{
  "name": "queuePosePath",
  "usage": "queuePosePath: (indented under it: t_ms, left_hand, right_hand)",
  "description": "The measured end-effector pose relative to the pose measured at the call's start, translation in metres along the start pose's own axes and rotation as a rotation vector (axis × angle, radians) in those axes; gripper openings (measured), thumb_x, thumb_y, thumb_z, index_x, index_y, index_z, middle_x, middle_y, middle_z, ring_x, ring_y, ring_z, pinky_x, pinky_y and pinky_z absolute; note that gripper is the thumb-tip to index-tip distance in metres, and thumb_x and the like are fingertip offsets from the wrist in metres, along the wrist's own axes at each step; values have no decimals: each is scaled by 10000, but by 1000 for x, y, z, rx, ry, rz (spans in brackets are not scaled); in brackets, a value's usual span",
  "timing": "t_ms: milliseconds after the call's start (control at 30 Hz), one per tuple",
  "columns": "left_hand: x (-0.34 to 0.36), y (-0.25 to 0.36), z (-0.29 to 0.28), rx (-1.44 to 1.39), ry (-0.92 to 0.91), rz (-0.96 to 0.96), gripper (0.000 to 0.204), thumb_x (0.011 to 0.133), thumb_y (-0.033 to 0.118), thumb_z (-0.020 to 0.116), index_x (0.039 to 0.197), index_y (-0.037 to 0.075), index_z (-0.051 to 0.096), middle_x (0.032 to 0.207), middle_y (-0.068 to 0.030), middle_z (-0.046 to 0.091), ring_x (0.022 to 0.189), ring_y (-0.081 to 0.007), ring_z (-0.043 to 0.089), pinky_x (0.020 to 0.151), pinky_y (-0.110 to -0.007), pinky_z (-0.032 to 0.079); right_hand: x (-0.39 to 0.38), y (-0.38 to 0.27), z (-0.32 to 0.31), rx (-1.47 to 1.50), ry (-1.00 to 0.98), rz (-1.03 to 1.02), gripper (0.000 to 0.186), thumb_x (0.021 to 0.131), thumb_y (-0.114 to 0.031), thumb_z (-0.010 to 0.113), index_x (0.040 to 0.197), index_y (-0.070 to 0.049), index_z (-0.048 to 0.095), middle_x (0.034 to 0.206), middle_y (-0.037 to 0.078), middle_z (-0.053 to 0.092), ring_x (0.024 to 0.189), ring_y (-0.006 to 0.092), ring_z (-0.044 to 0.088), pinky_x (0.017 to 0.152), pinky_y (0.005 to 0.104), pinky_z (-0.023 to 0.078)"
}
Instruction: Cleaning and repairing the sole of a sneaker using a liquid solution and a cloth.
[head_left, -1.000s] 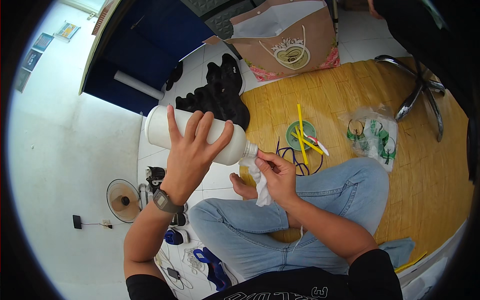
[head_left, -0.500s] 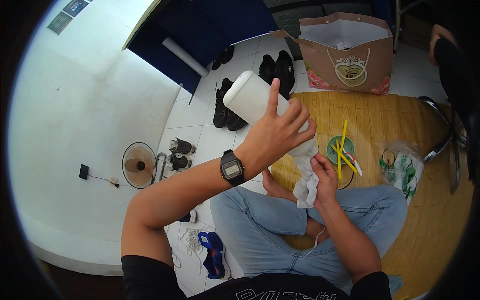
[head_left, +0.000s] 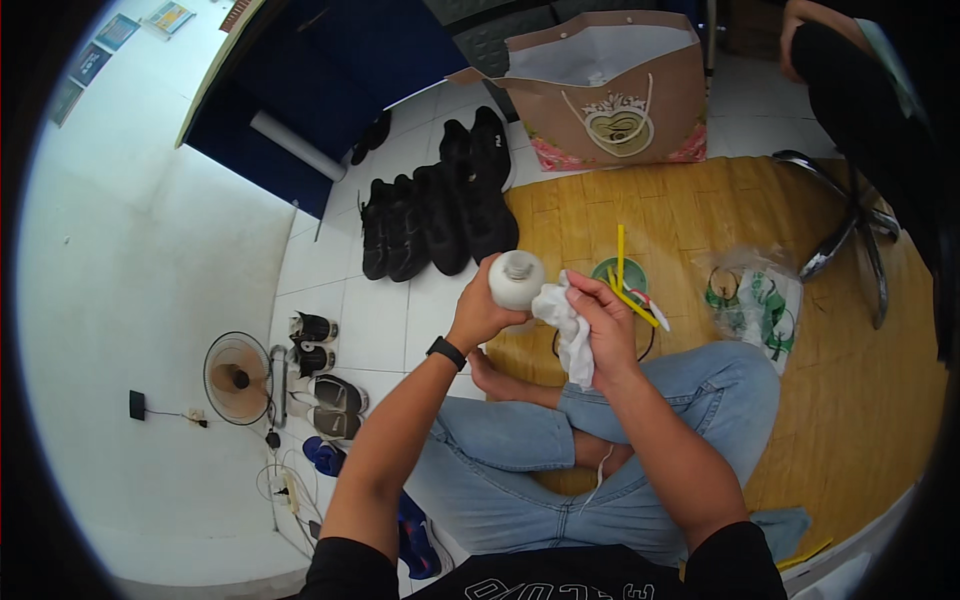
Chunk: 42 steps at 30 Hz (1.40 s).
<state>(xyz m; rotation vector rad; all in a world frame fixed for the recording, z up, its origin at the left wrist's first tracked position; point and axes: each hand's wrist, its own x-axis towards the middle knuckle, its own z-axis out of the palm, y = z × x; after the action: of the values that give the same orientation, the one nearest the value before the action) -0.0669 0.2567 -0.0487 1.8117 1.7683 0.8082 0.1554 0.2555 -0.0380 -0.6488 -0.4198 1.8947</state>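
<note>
My left hand [head_left: 478, 312] grips a white plastic bottle [head_left: 515, 279], held upright with its open threaded neck facing up toward the camera. My right hand [head_left: 606, 318] holds a crumpled white cloth [head_left: 570, 325] pressed against the bottle's side near the top. Both hands are raised above my crossed legs in light blue jeans [head_left: 690, 400]. A black watch [head_left: 446, 352] sits on my left wrist.
Several black shoes [head_left: 440, 215] lie on the white tiles. A brown paper bag [head_left: 610, 95] stands at the back. A green disc with yellow sticks [head_left: 622, 278] and a plastic bag [head_left: 755, 300] rest on the wooden mat. A small fan [head_left: 238, 378] and another person's arm [head_left: 860, 80] are nearby.
The bottle has swung from lying tilted sideways to standing upright with its neck up. My left hand lowered with it, and the cloth in my right hand now meets the bottle's top.
</note>
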Motion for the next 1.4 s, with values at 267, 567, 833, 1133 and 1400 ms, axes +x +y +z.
queuePosePath:
  t_ms: [267,567,833,1133,1400]
  left_hand:
    - [-25,-64,58,-479,485,-211,912,687,72,908,1423,42,369,1308,-149,614,1180,-288,652,1012,-410,544]
    - [-118,1,74,-113,394,-388,734,709,118,867,1359,22,538,1322,-226,593,1352,-389,516,1108,-510,441]
    - [-377,63,-7,276,624,-326,363,743,-7,787,1084,41,673,1106,-144,642,1041,-317,637,903,-383,528]
    - [-577,-2,31,173,312,-1195,526,804,165,802,1256,-11,600,1132,-183,666,1005,-362,645,886,-415,528]
    - [-499,32,-68,-904,590,-1080,548,905,83,741,1409,8,540,1288,-63,672,1148,-190,649,1050,-339,489]
  right_hand:
    - [-1,6,0,-189,30,-14,294,978,-63,669,1266,-2,684,1178,73,704,1062,120,643,956,260,500]
    - [14,2,-45,-513,4,-86,331,1014,-118,632,1330,-18,642,1296,105,673,1167,171,641,1021,312,509]
    - [15,4,-50,-574,14,-31,365,1025,-149,631,1361,-7,617,1304,133,664,1180,207,641,1045,321,493]
    - [17,17,-50,-637,-2,-77,355,1023,-150,634,1353,-17,631,1315,110,661,1218,199,616,1067,322,464]
    - [4,29,-62,-666,-28,-137,322,1015,-103,624,1316,9,648,1321,113,663,1205,186,618,1069,316,456]
